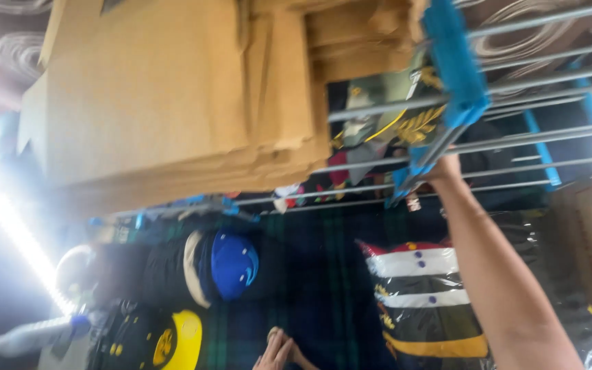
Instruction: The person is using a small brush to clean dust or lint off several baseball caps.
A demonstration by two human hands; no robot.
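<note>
Right hand (443,168) up high, wrapped on a blue plastic corner piece (455,62) of the grey wire shelf rack (515,130). Left hand (279,351) far below that rack, fingers loose, resting on dark green checked cloth (310,274), holding nothing. Round blue cap (233,264) nearby.

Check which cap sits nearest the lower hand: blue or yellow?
The yellow-brimmed cap, at the bottom edge beside the left hand; the blue cap lies higher up.
</note>
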